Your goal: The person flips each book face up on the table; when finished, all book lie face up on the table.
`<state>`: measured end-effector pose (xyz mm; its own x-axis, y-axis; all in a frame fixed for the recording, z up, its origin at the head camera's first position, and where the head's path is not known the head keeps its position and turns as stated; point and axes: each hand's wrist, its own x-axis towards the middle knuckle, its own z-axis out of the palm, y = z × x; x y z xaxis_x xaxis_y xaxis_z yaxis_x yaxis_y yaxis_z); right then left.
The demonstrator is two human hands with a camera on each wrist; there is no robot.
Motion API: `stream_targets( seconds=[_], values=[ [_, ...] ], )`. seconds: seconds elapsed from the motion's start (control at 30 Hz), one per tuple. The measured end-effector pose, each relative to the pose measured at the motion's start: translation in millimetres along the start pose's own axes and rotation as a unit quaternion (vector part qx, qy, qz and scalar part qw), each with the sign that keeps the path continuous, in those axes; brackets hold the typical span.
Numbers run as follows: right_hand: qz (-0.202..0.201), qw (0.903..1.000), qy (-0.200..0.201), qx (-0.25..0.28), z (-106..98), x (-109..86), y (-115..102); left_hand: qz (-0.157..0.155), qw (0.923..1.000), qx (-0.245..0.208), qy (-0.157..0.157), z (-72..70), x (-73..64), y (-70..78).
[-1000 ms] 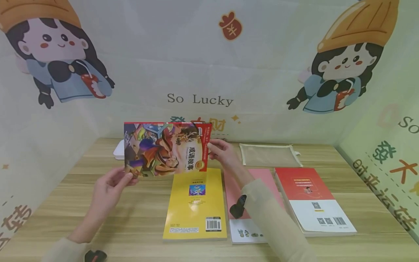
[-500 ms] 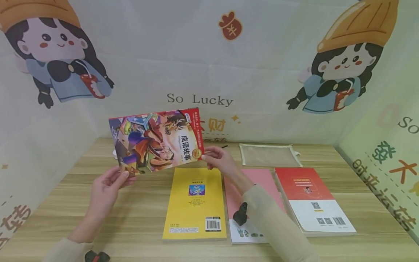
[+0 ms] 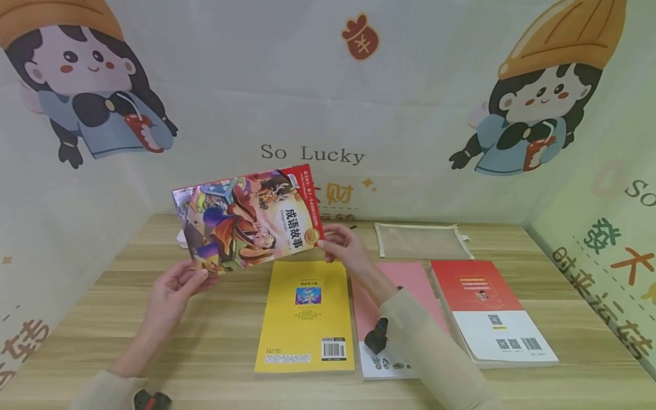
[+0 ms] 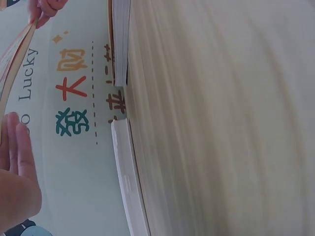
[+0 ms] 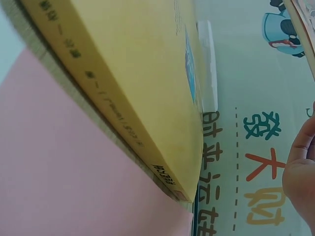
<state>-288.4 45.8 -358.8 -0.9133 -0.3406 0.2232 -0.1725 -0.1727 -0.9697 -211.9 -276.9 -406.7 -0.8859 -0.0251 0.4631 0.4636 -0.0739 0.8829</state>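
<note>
A picture storybook (image 3: 246, 222) with a red band and colourful cover is held up above the table, its cover print turned sideways. My left hand (image 3: 174, 293) pinches its lower left corner, thumb over the cover. At the lower right corner my right hand (image 3: 345, 250) pinches it too. The left wrist view catches the book edge-on (image 4: 19, 61), with the left hand (image 4: 19, 172) below. Beneath the right forearm lies a pink book (image 3: 397, 285), partly covered by the sleeve. Beside it a yellow book (image 3: 307, 319) lies back cover up.
To the right a thick red and white book (image 3: 492, 313) lies on the wooden table (image 3: 215, 347). Behind the books is a mesh zip pouch (image 3: 424, 242). A white object (image 3: 181, 239) sits at the back left, mostly hidden by the storybook. A printed cloth backdrop (image 3: 230, 102) closes off the rear.
The storybook has shifted up and left, and its right end has tilted upward. My right hand's grip has slid from the right edge to the lower right corner.
</note>
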Motion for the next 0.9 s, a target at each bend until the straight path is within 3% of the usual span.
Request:
stream_targets(
  seconds=[0.03, 0.1, 0.13, 0.27, 0.33, 0.47, 0.67, 0.8, 0.9],
  values=[
    [0.001, 1.0000, 0.001, 0.001, -0.1, 0.1, 0.3, 0.004, 0.9999, -0.011, -0.010, 0.2, 0.2, 1.8],
    [0.004, 1.0000, 0.002, -0.001, -0.5, 0.4, 1.0, -0.006, 0.9998, 0.013, -0.014, 7.4, -1.4, 16.0],
    [0.007, 1.0000, 0.001, -0.003, -0.8, 0.6, 1.5, -0.013, 0.9991, 0.038, -0.013, 10.4, -2.2, 22.4],
    [0.021, 0.9997, -0.001, -0.011, -3.0, 2.3, 4.6, -0.035, 0.9976, 0.059, 0.001, 16.5, -2.1, 38.6],
    [0.038, 0.9991, -0.002, -0.019, -4.6, 2.7, 6.6, -0.043, 0.9981, 0.044, 0.009, 15.3, -1.0, 42.1],
    [0.081, 0.9961, -0.015, -0.032, -7.7, 1.2, 9.2, -0.062, 0.9970, -0.036, 0.028, 9.7, -0.1, 45.3],
    [0.104, 0.9936, -0.045, -0.005, -9.9, 0.1, 10.6, -0.096, 0.9850, -0.143, 0.007, -1.7, -1.4, 44.4],
    [0.120, 0.9921, -0.036, 0.000, -9.9, 1.8, 10.8, -0.110, 0.9818, -0.154, -0.018, -7.4, -1.8, 45.1],
    [0.131, 0.9910, -0.026, -0.003, -9.6, 3.0, 11.3, -0.115, 0.9866, -0.111, -0.031, -10.1, -2.4, 47.1]
  ],
)
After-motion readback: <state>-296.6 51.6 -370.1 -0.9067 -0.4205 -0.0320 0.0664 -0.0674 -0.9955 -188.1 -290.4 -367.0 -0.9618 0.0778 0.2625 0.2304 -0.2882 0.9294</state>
